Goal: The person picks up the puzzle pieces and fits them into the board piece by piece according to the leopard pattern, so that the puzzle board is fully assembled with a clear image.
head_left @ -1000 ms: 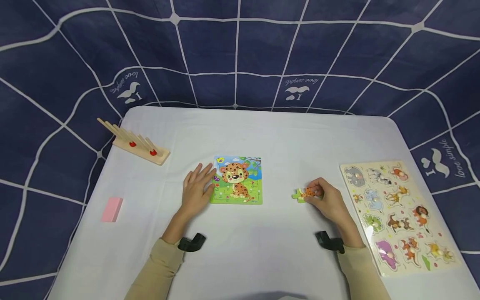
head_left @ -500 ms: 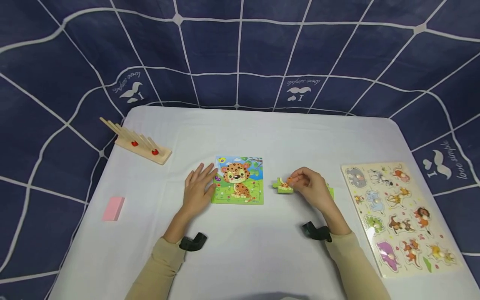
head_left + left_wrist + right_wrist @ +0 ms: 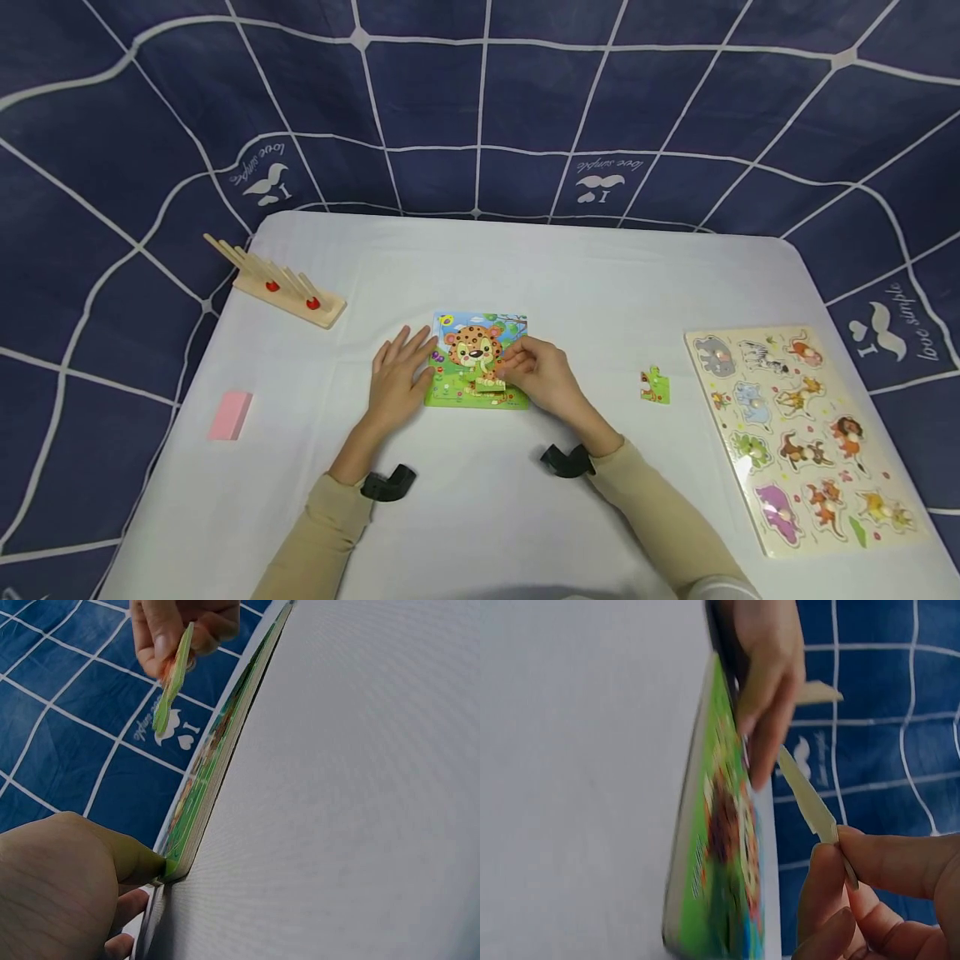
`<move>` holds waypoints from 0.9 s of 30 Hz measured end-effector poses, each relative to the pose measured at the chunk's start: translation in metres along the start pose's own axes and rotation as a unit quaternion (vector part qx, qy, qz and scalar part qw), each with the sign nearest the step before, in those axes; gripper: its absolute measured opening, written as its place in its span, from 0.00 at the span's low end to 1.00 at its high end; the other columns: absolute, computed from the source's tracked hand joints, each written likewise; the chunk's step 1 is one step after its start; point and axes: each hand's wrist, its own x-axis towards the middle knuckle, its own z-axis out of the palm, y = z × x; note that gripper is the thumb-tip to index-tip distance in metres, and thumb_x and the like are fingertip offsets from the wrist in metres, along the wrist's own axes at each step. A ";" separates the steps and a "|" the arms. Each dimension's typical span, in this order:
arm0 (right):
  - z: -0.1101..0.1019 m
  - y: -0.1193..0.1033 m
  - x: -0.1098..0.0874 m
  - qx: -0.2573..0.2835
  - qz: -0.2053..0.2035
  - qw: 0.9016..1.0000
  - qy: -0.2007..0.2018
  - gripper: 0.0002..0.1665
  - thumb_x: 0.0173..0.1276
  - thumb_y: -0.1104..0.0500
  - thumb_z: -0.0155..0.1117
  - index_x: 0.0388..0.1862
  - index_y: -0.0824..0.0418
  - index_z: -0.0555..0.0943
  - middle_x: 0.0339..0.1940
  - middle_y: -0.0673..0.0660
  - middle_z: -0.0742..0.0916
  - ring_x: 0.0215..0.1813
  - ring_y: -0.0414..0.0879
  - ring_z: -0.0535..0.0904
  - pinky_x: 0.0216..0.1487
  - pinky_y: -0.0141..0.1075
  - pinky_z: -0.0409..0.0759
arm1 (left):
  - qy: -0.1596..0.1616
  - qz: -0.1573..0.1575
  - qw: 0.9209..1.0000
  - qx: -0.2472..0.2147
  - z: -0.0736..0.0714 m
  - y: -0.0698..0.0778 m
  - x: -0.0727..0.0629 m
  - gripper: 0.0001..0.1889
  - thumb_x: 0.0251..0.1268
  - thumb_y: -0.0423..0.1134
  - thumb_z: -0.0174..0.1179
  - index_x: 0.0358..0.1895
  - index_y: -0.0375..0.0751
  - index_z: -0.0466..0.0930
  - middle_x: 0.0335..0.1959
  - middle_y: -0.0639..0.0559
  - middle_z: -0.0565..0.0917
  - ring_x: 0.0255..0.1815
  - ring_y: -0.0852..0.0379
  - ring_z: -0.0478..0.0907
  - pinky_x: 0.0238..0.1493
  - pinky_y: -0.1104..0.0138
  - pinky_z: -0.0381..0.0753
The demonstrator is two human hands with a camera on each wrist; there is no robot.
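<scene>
A square jigsaw board (image 3: 450, 398) with a cartoon leopard picture lies flat on the white table. My left hand (image 3: 397, 379) rests at its left side with fingers extended, and the left wrist view has the thumb (image 3: 139, 862) against the board's edge. Above the board's right half, my right hand (image 3: 546, 375) pinches a green and orange puzzle piece (image 3: 491, 381) between thumb and fingertips. From the left wrist, that piece (image 3: 174, 682) looks tilted and apart from the board. Another puzzle piece (image 3: 656, 386), green with red spots, lies on the table to the right.
At the back left stands a wooden peg rack (image 3: 288, 292) with upright sticks and red pieces. A pink block (image 3: 230, 415) lies near the left edge. A large animal peg puzzle (image 3: 817, 415) covers the right side. Behind the table hangs a blue checked cloth (image 3: 540, 100).
My right hand has carried the puzzle piece leftward from the table's right part to above the leopard board, revealing the other loose piece. The left hand stays at the board.
</scene>
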 end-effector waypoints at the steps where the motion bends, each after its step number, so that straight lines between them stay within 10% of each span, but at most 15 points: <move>1: 0.003 -0.001 0.001 0.000 -0.002 1.000 -0.002 0.09 0.57 0.65 0.73 0.35 0.64 0.81 0.28 0.56 0.87 0.24 0.41 0.80 0.26 0.29 0.76 | 0.001 0.001 1.000 0.000 0.000 0.000 0.000 0.25 0.69 0.37 0.52 0.69 0.40 0.69 0.76 0.48 0.64 0.80 0.45 0.48 0.77 0.46 0.37; 27: 0.027 0.002 0.005 -0.095 -0.019 0.995 0.002 0.10 0.56 0.65 0.74 0.28 0.62 0.79 0.22 0.51 0.82 0.22 0.37 0.72 0.23 0.26 0.69 | -0.002 -0.002 1.000 -0.002 -0.001 0.002 0.000 0.25 0.68 0.37 0.53 0.69 0.40 0.70 0.76 0.47 0.64 0.80 0.44 0.48 0.77 0.46 0.37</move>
